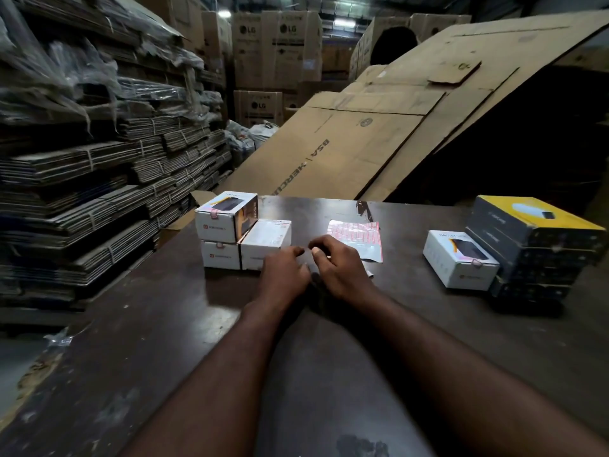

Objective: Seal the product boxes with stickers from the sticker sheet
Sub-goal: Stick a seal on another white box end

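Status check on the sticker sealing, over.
Left hand and right hand fingertips nearly touching, hold unclear. Sticker sheet flat behind them. Lone white box sits right. Nothing blocking.

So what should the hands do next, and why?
Probably reach the left hand to the nearest white box and pull it closer. It meets the right hand fingertip to fingertip before the sticker sheet, maybe pinching a sticker, though I cannot see one. The top box and the box on the right each show a pink seal; this one shows none.
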Tool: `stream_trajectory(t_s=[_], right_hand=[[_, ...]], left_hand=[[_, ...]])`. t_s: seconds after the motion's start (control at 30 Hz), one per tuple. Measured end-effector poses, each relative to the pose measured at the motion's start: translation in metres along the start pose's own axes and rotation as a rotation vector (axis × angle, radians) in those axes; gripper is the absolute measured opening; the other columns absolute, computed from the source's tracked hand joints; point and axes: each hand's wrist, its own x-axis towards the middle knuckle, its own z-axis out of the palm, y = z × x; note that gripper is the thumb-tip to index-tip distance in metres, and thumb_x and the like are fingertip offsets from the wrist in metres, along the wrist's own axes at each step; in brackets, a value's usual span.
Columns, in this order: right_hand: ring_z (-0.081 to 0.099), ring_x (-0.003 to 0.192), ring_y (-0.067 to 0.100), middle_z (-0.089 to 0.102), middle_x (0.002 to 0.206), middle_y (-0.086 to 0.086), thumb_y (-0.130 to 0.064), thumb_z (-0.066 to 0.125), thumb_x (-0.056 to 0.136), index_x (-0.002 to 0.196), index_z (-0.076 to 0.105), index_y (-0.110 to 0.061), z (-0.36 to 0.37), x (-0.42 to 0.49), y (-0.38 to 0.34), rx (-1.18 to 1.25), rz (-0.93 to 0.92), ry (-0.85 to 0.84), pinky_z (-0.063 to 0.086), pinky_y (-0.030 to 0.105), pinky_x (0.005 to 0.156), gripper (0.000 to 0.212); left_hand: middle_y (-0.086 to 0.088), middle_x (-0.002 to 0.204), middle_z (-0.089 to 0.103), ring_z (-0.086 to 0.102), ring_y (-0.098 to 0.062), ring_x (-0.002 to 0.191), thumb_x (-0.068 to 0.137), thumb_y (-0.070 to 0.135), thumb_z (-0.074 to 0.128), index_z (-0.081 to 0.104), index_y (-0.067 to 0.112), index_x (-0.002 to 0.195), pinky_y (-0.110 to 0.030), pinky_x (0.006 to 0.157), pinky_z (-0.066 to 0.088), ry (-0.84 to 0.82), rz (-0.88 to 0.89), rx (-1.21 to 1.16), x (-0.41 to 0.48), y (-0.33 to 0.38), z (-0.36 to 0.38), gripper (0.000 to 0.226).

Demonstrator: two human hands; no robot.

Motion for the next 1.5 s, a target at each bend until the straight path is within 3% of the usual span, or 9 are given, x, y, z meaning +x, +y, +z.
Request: stream_trajectory(t_s=[0.13, 0.23, 0.43, 0.57, 0.7, 0.97, 1.23, 1.37, 1.5], right_hand=[[0.063, 0.101, 0.023, 0.069, 0.109, 0.011, -0.012, 0.06, 0.091, 0.11, 0.066, -0.006, -0.014, -0.011, 0.006, -0.119, -0.029, -0.006, 0.045, 0.026, 0.087, 0.021], [0.063, 0.1, 0.028, 0.069, 0.106, 0.01, -0.02, 0.057, 0.086, 0.105, 0.066, -0.009, -0.04, -0.028, 0.007, -0.282, -0.083, 0.025, 0.045, 0.038, 0.092, 0.024], [0.06, 0.106, 0.03, 0.068, 0.109, 0.005, -0.026, 0.061, 0.083, 0.107, 0.066, -0.017, -0.139, -0.044, 0.024, -0.669, 0.001, 0.32, 0.033, 0.048, 0.106, 0.026], [0.056, 0.11, 0.031, 0.066, 0.112, 0.008, -0.035, 0.053, 0.079, 0.112, 0.064, -0.013, -0.163, -0.061, 0.038, -0.515, 0.174, 0.425, 0.039, 0.042, 0.096, 0.041], [0.052, 0.12, 0.034, 0.06, 0.123, 0.015, -0.018, 0.063, 0.083, 0.117, 0.06, -0.006, -0.17, -0.066, 0.049, -0.436, 0.277, 0.378, 0.041, 0.04, 0.096, 0.036], [0.057, 0.113, 0.032, 0.059, 0.12, 0.017, -0.015, 0.064, 0.081, 0.117, 0.059, -0.005, -0.167, -0.059, 0.066, -0.28, 0.326, 0.34, 0.047, 0.041, 0.098, 0.038], [0.06, 0.108, 0.03, 0.064, 0.114, 0.007, -0.017, 0.047, 0.063, 0.11, 0.06, -0.015, -0.155, -0.027, 0.071, -0.322, 0.295, 0.222, 0.045, 0.051, 0.099, 0.049], [0.063, 0.088, 0.02, 0.065, 0.101, 0.005, 0.002, 0.056, 0.072, 0.1, 0.064, -0.013, -0.137, -0.004, 0.08, -0.172, 0.24, 0.326, 0.053, 0.034, 0.08, 0.033], [0.063, 0.082, 0.013, 0.067, 0.096, 0.001, 0.007, 0.063, 0.073, 0.094, 0.066, -0.014, -0.117, 0.02, 0.08, -0.052, 0.239, 0.44, 0.044, 0.01, 0.068, 0.029]], left_hand=[[-0.009, 0.134, 0.063, 0.058, -0.022, 0.125, 0.092, 0.016, 0.062, 0.06, 0.012, 0.135, -0.03, 0.108, 0.041, -0.002, 0.064, -0.009, -0.002, 0.004, 0.002, 0.043], [-0.01, 0.131, 0.065, 0.059, -0.024, 0.124, 0.09, 0.014, 0.062, 0.062, 0.011, 0.133, -0.032, 0.109, 0.041, -0.011, 0.139, 0.003, -0.004, 0.014, 0.006, 0.043], [-0.004, 0.126, 0.069, 0.063, -0.017, 0.119, 0.09, 0.018, 0.065, 0.065, 0.016, 0.129, -0.021, 0.103, 0.039, -0.046, 0.276, -0.012, -0.022, 0.047, 0.019, 0.04], [-0.007, 0.128, 0.067, 0.061, -0.02, 0.121, 0.09, 0.017, 0.064, 0.064, 0.014, 0.13, -0.02, 0.102, 0.036, -0.077, 0.358, -0.028, -0.035, 0.084, 0.038, 0.04], [-0.005, 0.13, 0.066, 0.06, -0.017, 0.122, 0.092, 0.015, 0.062, 0.062, 0.013, 0.132, -0.018, 0.102, 0.036, -0.196, 0.377, -0.127, -0.033, 0.126, 0.076, 0.04], [-0.004, 0.13, 0.066, 0.064, -0.019, 0.115, 0.095, 0.022, 0.06, 0.063, 0.012, 0.132, -0.032, 0.105, 0.045, -0.268, 0.202, -0.27, -0.007, 0.152, 0.106, 0.038], [-0.005, 0.109, 0.075, 0.069, -0.021, 0.104, 0.069, 0.036, 0.06, 0.073, 0.013, 0.113, -0.048, 0.096, 0.054, -0.253, 0.03, -0.541, 0.039, 0.135, 0.124, 0.052], [-0.005, 0.107, 0.075, 0.069, -0.021, 0.104, 0.068, 0.038, 0.062, 0.075, 0.012, 0.111, -0.047, 0.095, 0.054, -0.216, -0.002, -0.566, 0.059, 0.125, 0.119, 0.051], [-0.001, 0.11, 0.075, 0.068, -0.015, 0.104, 0.081, 0.03, 0.068, 0.074, 0.015, 0.114, -0.04, 0.098, 0.053, -0.156, -0.017, -0.548, 0.072, 0.11, 0.106, 0.037]])
